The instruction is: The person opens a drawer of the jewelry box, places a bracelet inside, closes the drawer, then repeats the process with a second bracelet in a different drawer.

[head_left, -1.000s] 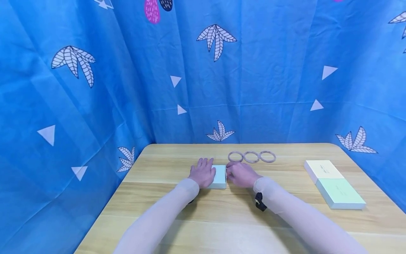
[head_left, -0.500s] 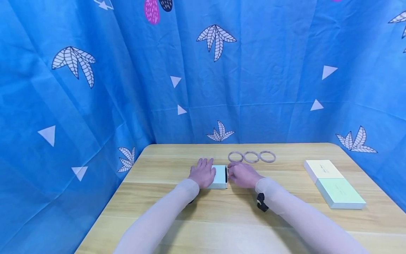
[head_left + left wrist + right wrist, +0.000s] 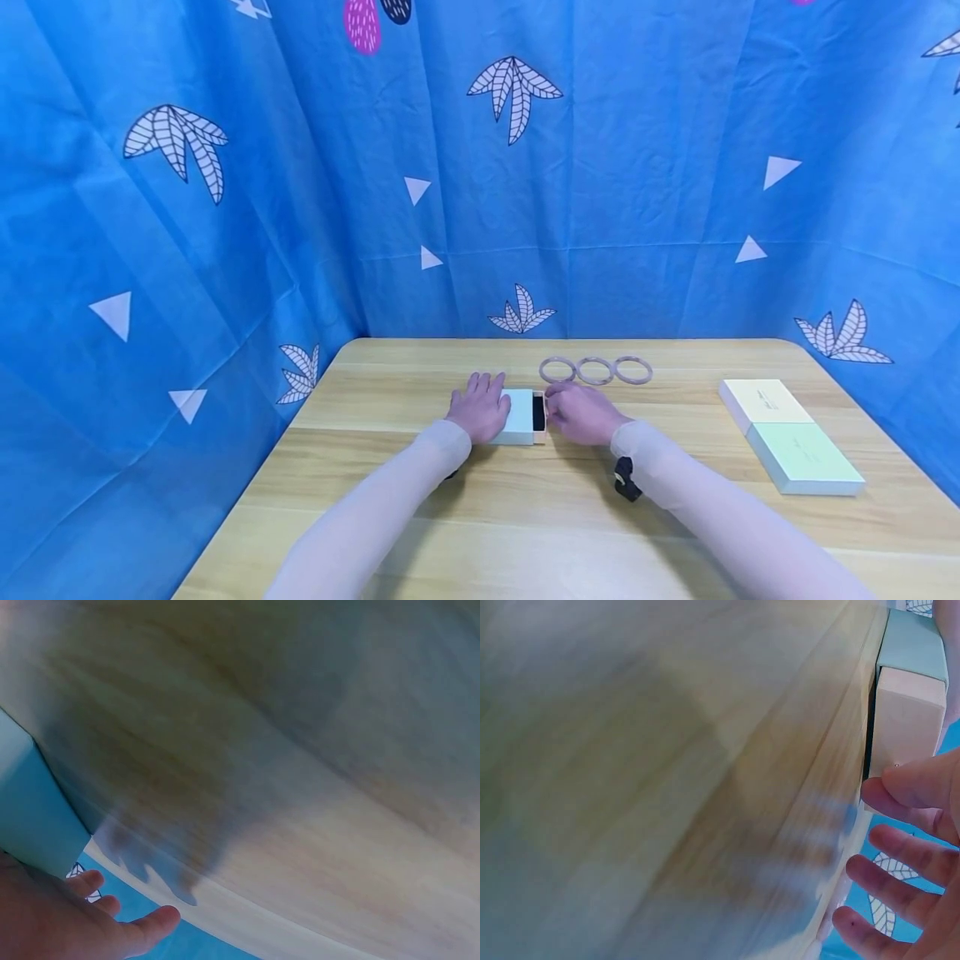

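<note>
resting flat on a pale green box (image 3: 519, 417), the left hand (image 3: 480, 408) lies spread on the worktop (image 3: 480, 517); the right hand (image 3: 581, 412) pinches its cream drawer (image 3: 542, 414), three rings (image 3: 595, 370) just beyond. left wrist: fingers relaxed beside the box. right wrist: fingertips (image 3: 889, 793) touch the drawer's end.

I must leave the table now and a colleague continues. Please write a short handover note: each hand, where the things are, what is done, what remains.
Left hand: lies flat on the small pale blue box, holding it down.
Right hand: fingers at the box's right end, on the beige inner drawer.
Done: drawer is out only a little; a dark lining shows.
Things: three bangles lie in a row behind the hands; a cream box and a green box sit closed at the right of the table.
Left: probably finish sliding the drawer open; the bangles are untouched.
</note>
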A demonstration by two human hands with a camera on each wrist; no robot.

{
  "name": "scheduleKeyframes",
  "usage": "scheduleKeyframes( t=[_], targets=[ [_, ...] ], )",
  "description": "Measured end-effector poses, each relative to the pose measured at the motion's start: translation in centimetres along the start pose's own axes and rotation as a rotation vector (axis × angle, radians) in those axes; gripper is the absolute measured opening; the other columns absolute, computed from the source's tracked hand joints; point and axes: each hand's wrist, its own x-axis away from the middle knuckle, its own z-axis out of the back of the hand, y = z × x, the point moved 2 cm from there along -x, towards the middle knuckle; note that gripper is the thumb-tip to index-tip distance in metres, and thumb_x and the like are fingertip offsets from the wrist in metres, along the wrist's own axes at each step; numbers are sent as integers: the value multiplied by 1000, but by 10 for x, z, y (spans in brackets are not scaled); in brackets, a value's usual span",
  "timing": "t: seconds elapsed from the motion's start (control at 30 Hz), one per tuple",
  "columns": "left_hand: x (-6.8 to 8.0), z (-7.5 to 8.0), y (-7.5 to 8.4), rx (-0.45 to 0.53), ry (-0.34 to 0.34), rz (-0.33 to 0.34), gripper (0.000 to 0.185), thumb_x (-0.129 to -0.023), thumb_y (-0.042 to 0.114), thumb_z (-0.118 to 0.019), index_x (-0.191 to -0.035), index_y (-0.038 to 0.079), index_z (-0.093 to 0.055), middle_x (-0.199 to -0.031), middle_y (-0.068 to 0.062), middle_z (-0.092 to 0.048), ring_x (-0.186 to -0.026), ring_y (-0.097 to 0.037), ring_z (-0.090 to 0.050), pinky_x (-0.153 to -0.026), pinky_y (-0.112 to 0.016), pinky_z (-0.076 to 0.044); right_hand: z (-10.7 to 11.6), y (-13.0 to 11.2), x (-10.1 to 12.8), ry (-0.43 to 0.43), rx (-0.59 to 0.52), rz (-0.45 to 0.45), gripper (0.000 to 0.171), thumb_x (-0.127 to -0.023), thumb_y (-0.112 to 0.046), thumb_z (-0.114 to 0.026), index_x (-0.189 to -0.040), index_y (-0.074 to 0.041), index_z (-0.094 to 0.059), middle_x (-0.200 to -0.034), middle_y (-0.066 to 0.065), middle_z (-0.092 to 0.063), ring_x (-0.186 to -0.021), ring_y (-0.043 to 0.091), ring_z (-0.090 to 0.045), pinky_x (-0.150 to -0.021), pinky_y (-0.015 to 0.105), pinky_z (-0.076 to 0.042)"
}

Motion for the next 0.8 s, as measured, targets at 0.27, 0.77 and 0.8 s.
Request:
scheduleKeyframes(
  t=[0.27, 0.77, 0.8],
  targets=[
    [-4, -4, -3, 2, -16, -1, 64, -105, 50, -16, -163, 22, -19, -167, -10, -22, -156, -34, -11, -118, -66, -19, 3, 5, 6, 15, 15, 10, 19, -85, -7, -69, -70, -19, -70, -110, 5, -71, -102, 26, -69, -88, 43, -57],
    [-8, -6, -6, -7, -34, -3, 66, -105, 52, -13, -163, 23, -16, -168, -10, -20, -157, -33, -9, -119, -66, -17, 9, 12, 18, 3, 20, -27, 18, -86, -6, -67, -74, -19, -71, -112, 6, -71, -105, 28, -69, -92, 43, -56],
    [-8, -7, -6, -5, -34, -4, 66, -105, 52, -13, -163, 23, -16, -168, -10, -20, -157, -33, -9, -119, -67, -17, 9, 12, 18, 0, 21, -30, 17, -85, -6, -67, -74, -19, -71, -113, 6, -71, -105, 29, -69, -92, 43, -56]
  ],
)
